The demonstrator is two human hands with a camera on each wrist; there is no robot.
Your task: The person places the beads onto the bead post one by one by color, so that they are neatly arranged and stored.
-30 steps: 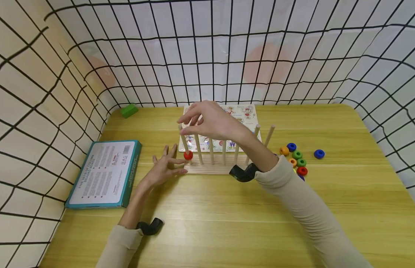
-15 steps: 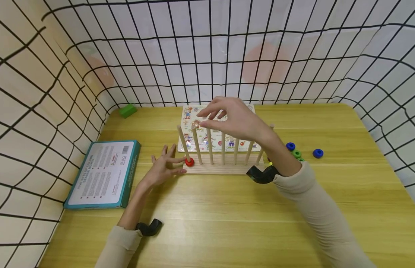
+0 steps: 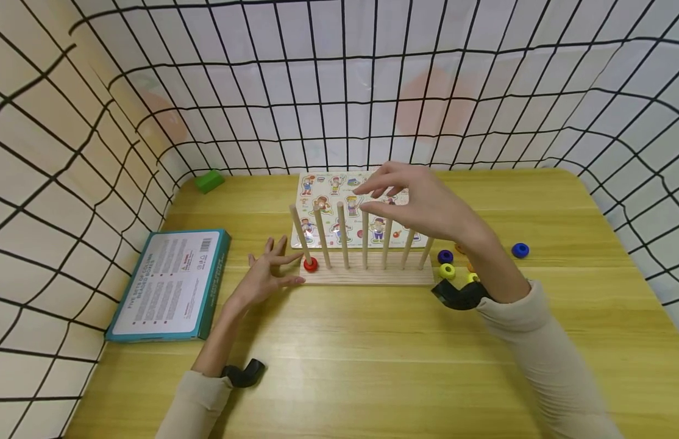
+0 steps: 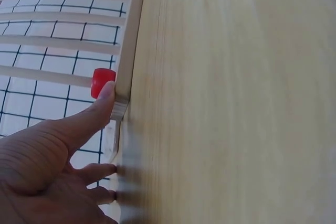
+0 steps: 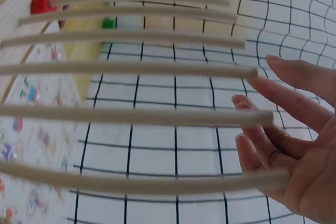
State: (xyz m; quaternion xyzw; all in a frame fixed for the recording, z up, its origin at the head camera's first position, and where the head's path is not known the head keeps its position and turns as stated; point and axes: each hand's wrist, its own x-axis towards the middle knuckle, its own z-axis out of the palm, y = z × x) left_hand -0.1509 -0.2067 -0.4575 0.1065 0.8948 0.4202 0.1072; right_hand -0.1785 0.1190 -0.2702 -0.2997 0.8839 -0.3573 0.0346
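A wooden rack [image 3: 367,278] with a row of upright pegs [image 3: 322,238] stands mid-table. One red bead [image 3: 310,264] sits low on its leftmost peg, down at the base. My left hand [image 3: 265,274] lies spread at the rack's left end, holding nothing. In the left wrist view, the thumb [image 4: 86,121] reaches the end of the base right by the red bead [image 4: 102,81]. Over the right-hand pegs hovers my right hand [image 3: 422,204], fingers loosely bent and nothing between them. The right wrist view shows that hand [image 5: 299,135] beside the peg tips.
Several loose beads lie right of the rack, among them a yellow bead [image 3: 447,271] and a blue bead [image 3: 520,250], some hidden behind the right arm. A picture board [image 3: 339,189] lies behind the rack. A teal box [image 3: 169,286] and green block [image 3: 209,181] are leftward. Black netting [image 3: 345,97] surrounds the table.
The red bead has dropped down the leftmost peg to the base. My right hand has moved rightward along the peg tops, away from that peg. The left hand has stayed in place.
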